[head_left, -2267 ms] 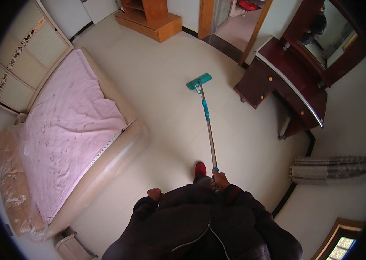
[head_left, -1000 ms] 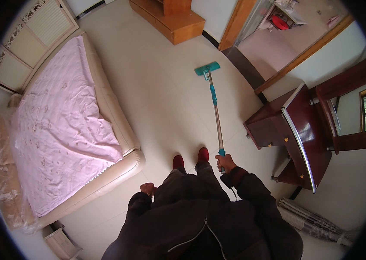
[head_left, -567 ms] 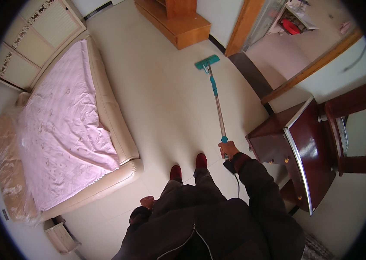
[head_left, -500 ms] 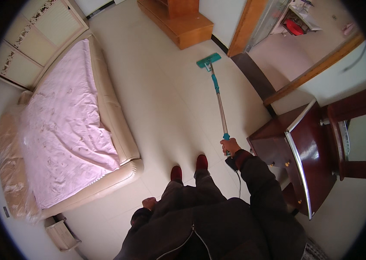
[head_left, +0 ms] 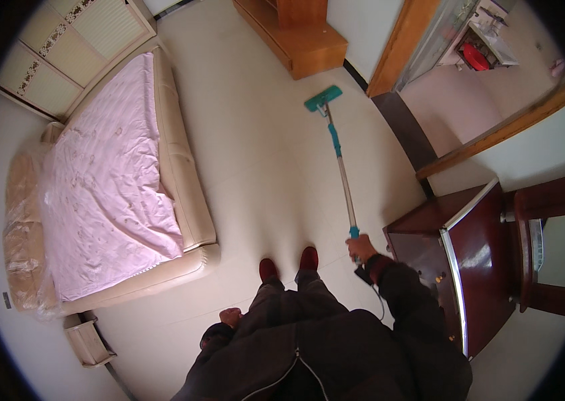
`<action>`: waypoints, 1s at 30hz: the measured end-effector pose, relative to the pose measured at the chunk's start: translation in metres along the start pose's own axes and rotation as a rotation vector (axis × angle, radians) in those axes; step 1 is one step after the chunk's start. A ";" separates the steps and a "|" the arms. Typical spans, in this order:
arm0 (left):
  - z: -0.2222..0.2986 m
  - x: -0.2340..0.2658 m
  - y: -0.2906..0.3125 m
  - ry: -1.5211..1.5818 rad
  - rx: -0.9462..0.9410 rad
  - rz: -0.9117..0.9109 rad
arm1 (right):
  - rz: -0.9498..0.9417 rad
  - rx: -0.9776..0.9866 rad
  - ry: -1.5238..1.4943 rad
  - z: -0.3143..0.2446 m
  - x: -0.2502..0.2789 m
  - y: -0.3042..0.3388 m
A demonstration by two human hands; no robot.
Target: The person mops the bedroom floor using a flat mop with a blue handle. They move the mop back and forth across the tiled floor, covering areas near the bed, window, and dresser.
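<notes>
My right hand is wrapped around the handle end of a long mop. Its metal pole with teal joints runs away from me across the floor. At the far end, the flat teal mop head rests on the floor, short of the wooden cabinet. A black piece with a thin dark cord hangs below my right hand; what it joins is unclear. My left hand hangs beside my left thigh, fingers curled in, with nothing visible in it.
On the left stands a bed with a pink sheet. An orange-brown wooden cabinet is at the far wall. A dark doorway sill and a glossy dark red dresser lie to the right. A small bedside stand is at lower left.
My right hand has drawn back toward my body, and the mop head has come a little nearer, away from the cabinet. The whole view has turned slightly. My left hand stays by my thigh.
</notes>
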State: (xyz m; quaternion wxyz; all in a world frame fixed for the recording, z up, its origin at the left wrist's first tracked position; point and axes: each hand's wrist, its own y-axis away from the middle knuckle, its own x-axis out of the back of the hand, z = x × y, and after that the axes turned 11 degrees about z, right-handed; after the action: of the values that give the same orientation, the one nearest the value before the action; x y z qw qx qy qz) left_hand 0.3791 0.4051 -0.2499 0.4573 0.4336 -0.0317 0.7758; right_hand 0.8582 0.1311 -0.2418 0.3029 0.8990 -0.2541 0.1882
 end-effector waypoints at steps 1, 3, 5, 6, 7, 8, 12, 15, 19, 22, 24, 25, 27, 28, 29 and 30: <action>0.003 -0.002 -0.007 -0.131 -0.077 -0.021 | -0.011 -0.079 -0.002 0.003 -0.008 0.017; 0.009 -0.007 -0.018 -0.103 0.027 -0.030 | -0.033 -0.326 -0.246 -0.004 -0.020 0.054; 0.014 -0.014 -0.032 -0.224 0.012 -0.029 | 0.134 -0.546 -0.489 -0.018 -0.026 0.095; 0.015 -0.015 -0.037 -0.368 -0.009 -0.070 | 0.143 -0.609 -0.458 -0.024 -0.028 0.110; 0.017 -0.016 -0.041 -0.185 0.087 -0.047 | 0.110 -0.613 -0.399 -0.028 -0.026 0.124; 0.018 -0.018 -0.045 -0.134 0.065 -0.015 | 0.085 -0.571 -0.303 -0.029 -0.026 0.134; 0.020 -0.017 -0.064 -0.071 -0.001 -0.001 | 0.065 -0.150 0.053 -0.026 -0.032 0.140; 0.023 -0.014 -0.077 -0.020 0.010 0.010 | 0.065 -0.356 -0.165 -0.032 -0.035 0.113; 0.028 -0.009 -0.088 0.111 0.019 0.073 | 0.037 -0.580 -0.435 -0.066 -0.029 0.068; 0.027 -0.008 -0.104 0.077 -0.012 0.060 | 0.085 -0.621 -0.497 -0.096 -0.025 0.029; 0.022 -0.007 -0.116 0.122 0.044 0.031 | 0.053 -0.643 -0.611 -0.114 -0.021 0.006; 0.019 -0.006 -0.123 0.013 -0.064 0.051 | 0.043 -0.653 -0.629 -0.123 -0.019 -0.008; 0.012 0.000 -0.142 -0.260 -0.332 0.073 | 0.033 -0.670 -0.643 -0.143 -0.014 -0.039; 0.008 0.005 -0.155 -0.168 -0.192 0.068 | 0.030 -0.680 -0.632 -0.154 -0.012 -0.055; 0.006 0.010 -0.169 -0.075 -0.053 0.064 | 0.021 -0.695 -0.630 -0.164 -0.008 -0.072; 0.005 0.015 -0.179 0.057 0.158 0.020 | 0.009 -0.715 -0.629 -0.173 -0.004 -0.087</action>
State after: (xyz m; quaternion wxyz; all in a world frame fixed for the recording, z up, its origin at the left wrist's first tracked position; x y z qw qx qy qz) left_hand 0.5118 0.5169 -0.2984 0.4145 0.4456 0.0385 0.7925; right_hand 0.8724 0.3031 -0.1540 0.5008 0.7507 -0.3864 -0.1908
